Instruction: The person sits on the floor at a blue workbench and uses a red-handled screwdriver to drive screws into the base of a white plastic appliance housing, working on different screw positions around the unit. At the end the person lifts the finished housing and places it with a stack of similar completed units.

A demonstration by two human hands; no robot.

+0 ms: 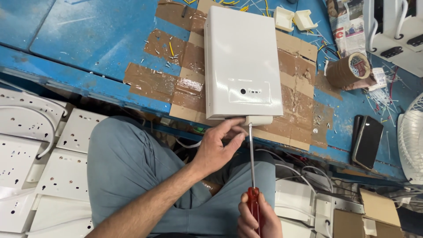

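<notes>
A white rectangular metal casing (241,57) lies flat on a cardboard sheet (299,79) taped to the blue workbench (88,44). My left hand (218,147) holds the casing's near bottom edge, fingers against a small white bracket (260,120) there. My right hand (257,218) grips the red handle of a long screwdriver (252,167), whose shaft points up with its tip at that bracket. My grey trouser legs sit below the bench edge.
A roll of brown tape (350,69) and a dark phone (367,141) rest at the right. Small white plastic pieces (293,20) lie at the back. Loose screws and wire scraps scatter the bench. White perforated panels (35,163) stack at the left; a fan (412,141) stands far right.
</notes>
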